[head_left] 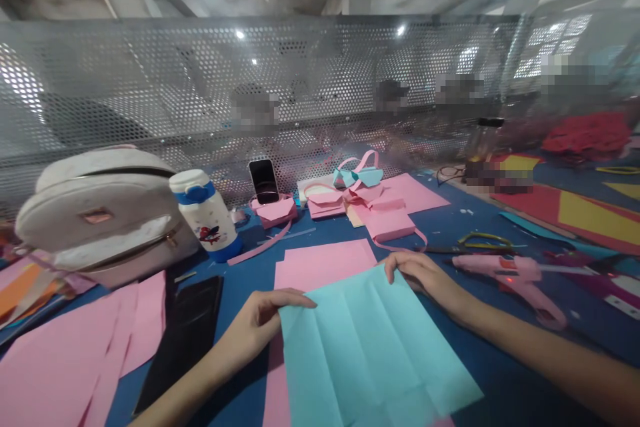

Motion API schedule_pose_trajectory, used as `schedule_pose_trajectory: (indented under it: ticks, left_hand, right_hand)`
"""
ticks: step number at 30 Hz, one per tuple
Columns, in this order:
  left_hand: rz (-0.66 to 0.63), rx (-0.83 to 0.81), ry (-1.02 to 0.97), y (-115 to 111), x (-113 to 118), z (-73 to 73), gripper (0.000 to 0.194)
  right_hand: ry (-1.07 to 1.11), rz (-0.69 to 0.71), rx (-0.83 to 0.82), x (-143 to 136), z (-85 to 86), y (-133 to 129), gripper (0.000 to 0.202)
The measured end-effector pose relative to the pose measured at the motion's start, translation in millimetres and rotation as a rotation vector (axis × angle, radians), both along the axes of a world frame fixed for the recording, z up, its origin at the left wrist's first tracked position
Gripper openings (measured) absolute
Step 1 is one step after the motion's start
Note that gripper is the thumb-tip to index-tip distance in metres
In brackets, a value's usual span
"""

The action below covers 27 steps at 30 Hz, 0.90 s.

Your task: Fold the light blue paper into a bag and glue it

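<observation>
A creased light-blue sheet of paper (370, 347) is held up in front of me, with fold lines running down it. My left hand (270, 313) pinches its upper left corner, thumb hidden behind or under the edge. At the upper right corner, my right hand (415, 273) grips the sheet with fingers curled over the edge. Beneath the blue sheet lie pink paper sheets (320, 257) on the blue tabletop (240, 300). Beyond them sit small folded pink paper bags (393, 220) and a light-blue one (360, 177) with handles.
Right of my hand lies a pink glue gun (505, 270) beside yellow-handled scissors (485, 240). On the left stand a white backpack (105, 207), a bottle (207, 217), a black flat case (185, 320) and more pink sheets (65, 353). A phone (263, 180) leans at the back, near a perforated metal screen (310, 73).
</observation>
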State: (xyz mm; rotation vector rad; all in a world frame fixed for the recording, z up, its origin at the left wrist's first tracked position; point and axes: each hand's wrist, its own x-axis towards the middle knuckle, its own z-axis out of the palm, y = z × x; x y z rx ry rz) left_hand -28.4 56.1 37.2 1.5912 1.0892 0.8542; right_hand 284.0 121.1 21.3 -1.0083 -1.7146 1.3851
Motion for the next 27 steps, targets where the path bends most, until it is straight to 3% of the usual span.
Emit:
schedule_pose_trajectory:
  ticks: [3, 6, 9, 13, 18, 21, 27]
  left_hand:
    - [-0.168, 0.061, 0.091, -3.0, -4.3, 12.6, 0.044]
    - [-0.263, 0.022, 0.105, -9.0, -3.6, 19.9, 0.033]
    - [-0.174, -0.048, 0.052, -17.5, 5.7, 18.5, 0.025]
    - [-0.110, -0.160, 0.067, -29.8, 25.4, 10.1, 0.051]
    - [-0.098, -0.200, 0.158, -41.9, 43.1, 5.5, 0.054]
    - [-0.093, -0.184, 0.175, -43.9, 45.5, 6.3, 0.060]
    - [-0.073, -0.103, 0.192, -46.0, 45.4, 10.0, 0.064]
  right_hand:
    - [-0.021, -0.013, 0.068, -1.1, -0.6, -0.2, 0.025]
    - [-0.051, 0.005, 0.141, -4.0, -2.4, -2.6, 0.028]
    - [-0.054, 0.041, 0.135, -9.7, -3.5, -8.8, 0.035]
    - [-0.065, 0.076, 0.144, -21.6, 1.3, -21.4, 0.033]
    - [-0.114, 0.099, 0.184, -34.9, 17.6, -35.5, 0.028]
    - [-0.169, 0.127, 0.336, -40.1, 29.6, -38.6, 0.017]
    - [-0.373, 0.379, 0.754, -62.8, 47.1, -43.5, 0.007]
